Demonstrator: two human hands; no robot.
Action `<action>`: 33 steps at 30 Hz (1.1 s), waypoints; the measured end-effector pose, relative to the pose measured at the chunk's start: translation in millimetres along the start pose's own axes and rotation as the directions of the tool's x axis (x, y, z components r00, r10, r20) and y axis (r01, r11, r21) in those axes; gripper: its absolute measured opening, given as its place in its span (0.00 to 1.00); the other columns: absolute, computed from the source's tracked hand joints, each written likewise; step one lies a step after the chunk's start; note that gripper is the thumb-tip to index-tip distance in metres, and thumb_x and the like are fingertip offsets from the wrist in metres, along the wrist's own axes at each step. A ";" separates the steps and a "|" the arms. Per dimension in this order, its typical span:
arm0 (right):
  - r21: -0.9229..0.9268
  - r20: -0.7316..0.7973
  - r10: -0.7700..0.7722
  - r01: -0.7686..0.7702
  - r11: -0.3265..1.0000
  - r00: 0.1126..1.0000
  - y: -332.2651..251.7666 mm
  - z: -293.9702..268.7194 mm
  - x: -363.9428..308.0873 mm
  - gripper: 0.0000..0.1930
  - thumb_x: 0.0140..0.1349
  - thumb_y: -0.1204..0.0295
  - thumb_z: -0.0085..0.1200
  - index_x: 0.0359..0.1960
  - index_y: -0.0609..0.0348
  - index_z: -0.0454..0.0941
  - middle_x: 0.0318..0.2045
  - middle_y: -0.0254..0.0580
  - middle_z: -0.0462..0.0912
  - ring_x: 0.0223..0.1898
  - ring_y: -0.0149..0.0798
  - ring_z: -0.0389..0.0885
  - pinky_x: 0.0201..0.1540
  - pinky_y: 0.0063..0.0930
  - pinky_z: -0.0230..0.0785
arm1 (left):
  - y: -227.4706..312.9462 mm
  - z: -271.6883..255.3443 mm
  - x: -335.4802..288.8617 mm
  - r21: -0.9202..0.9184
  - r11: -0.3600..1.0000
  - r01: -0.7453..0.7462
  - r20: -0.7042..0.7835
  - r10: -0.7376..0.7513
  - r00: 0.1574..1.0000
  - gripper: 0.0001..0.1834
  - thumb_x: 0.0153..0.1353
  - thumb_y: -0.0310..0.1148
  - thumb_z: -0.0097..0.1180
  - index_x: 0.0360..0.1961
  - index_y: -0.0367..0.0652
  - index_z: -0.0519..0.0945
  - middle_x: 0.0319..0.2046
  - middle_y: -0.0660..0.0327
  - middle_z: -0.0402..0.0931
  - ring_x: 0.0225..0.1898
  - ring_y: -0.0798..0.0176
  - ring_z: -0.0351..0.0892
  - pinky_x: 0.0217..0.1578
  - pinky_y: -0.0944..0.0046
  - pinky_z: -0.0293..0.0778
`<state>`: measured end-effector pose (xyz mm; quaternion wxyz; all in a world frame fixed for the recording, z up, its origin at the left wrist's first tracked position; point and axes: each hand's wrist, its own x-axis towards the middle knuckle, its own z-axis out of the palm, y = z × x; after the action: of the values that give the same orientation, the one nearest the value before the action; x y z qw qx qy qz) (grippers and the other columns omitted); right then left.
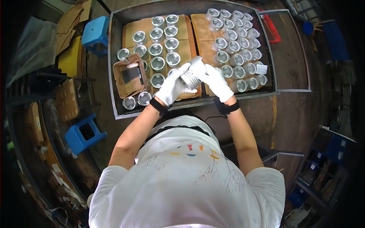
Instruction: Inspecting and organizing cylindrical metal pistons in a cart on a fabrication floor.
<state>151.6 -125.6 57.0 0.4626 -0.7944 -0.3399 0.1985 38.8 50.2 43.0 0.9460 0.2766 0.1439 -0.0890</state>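
A silvery metal piston [196, 67] with ring grooves at one end is held tilted above the near middle of the bench. My left hand [172, 86], in a white glove, is wrapped round its grooved end from the left. My right hand [216, 83], gloved in white too, grips its right side with thumb and fingers. Part of the piston is covered by the gloves. Beneath and around the hands, several more pistons [156, 49] stand in rows on the left cardboard sheet [185, 36]. Other pistons [233, 47] fill the right sheet [203, 34].
An open cardboard box [121, 84] with a dark flat object inside stands at the bench's left. The metal bench [175, 4] has a raised rim. Blue stools [95, 32] are on the left. A white paper slip [261, 69] lies on the right-hand pistons.
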 end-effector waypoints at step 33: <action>0.470 -0.115 0.504 -0.400 0.787 0.856 -47.4 -27.4 -35.0 0.27 0.71 0.49 0.50 0.27 0.62 0.82 0.24 0.39 0.85 0.20 0.25 0.75 0.24 0.19 0.66 | 13.4 -0.9 -17.3 -0.205 0.973 0.110 0.075 -0.096 0.992 0.26 0.72 0.44 0.39 0.59 0.33 0.71 0.55 0.46 0.76 0.57 0.37 0.77 0.45 0.40 0.85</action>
<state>127.8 -151.2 111.8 0.6010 -0.7485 -0.0288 0.2788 25.7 63.4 54.5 0.9681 0.1648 0.1358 -0.1314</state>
